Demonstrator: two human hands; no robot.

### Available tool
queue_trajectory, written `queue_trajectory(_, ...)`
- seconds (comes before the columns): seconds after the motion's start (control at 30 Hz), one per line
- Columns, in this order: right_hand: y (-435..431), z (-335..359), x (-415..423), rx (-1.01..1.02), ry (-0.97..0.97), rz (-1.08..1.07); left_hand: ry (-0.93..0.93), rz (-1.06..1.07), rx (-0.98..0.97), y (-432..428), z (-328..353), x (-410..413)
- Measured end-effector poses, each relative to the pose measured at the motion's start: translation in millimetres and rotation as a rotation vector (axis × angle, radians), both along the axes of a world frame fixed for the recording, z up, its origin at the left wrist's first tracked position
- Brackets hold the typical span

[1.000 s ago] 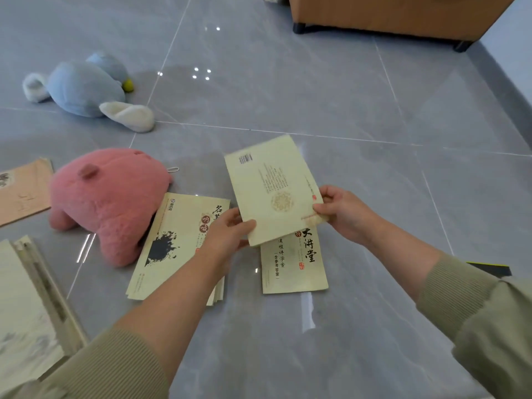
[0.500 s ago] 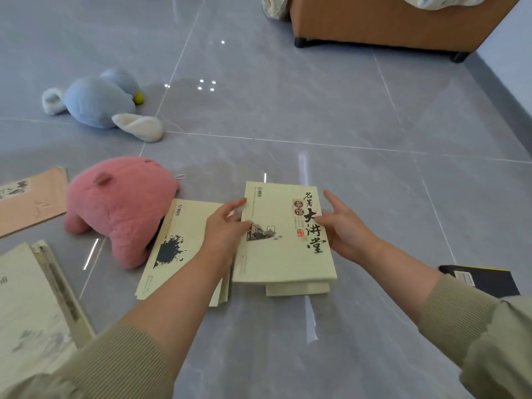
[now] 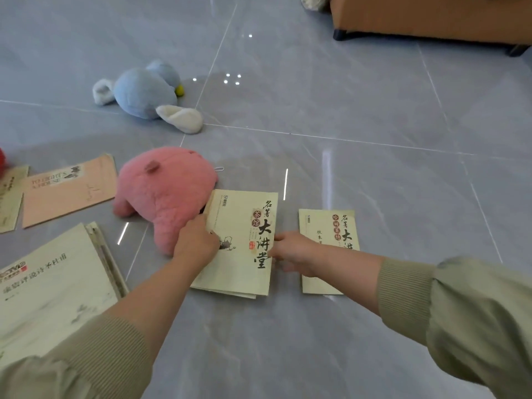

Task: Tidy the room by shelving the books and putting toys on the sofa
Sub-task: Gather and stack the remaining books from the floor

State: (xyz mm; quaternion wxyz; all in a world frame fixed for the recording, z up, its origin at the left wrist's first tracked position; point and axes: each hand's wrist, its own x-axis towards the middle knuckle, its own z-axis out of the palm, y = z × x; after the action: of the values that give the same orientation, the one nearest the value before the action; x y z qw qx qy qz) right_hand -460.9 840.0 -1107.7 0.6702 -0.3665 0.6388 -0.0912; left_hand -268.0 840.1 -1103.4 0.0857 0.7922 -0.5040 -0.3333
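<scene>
A cream book [image 3: 241, 240] with large black characters lies face up on another cream book on the grey floor. My left hand [image 3: 195, 240] grips its left edge with curled fingers. My right hand [image 3: 290, 251] pinches its right edge. A second cream book [image 3: 328, 226] lies just to the right, partly under my right wrist. A pink plush toy [image 3: 167, 194] touches the stack's left side. A blue and white plush toy [image 3: 144, 93] lies farther back on the left.
A salmon book [image 3: 69, 188], a cream book [image 3: 8, 197] and a large pale book [image 3: 51, 283] lie at the left. Something red [image 3: 1, 159] shows at the left edge. The brown sofa base [image 3: 431, 18] stands at the top right.
The book I held was turned face up, then moved left from the right-hand book onto the book beside the pink plush. The right-hand book is now uncovered.
</scene>
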Motion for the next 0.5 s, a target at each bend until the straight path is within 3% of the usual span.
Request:
queue_trajectory(0.07, 0.4, -7.1, 7.2, 0.091, 0.044, 0.003, -0.009, 0.044, 0.108, 1.0, -2.2, 5.9)
queue_trajectory(0.23, 5.8, -20.8, 13.2, 0.208, -0.118, -0.176, 0.176, 0.174, 0.209, 5.8, -11.1, 17.7)
queue_trajectory(0.4, 5.0, -29.1, -1.9, 0.178, -0.026, -0.174, 0.516, 0.252, 0.327, 15.4, -18.4, 15.8)
queue_trajectory(0.5, 7.3, -30.1, -4.8, 0.17, 0.002, -0.154, 0.666, 0.281, 0.287, 20.7, -19.6, 8.0)
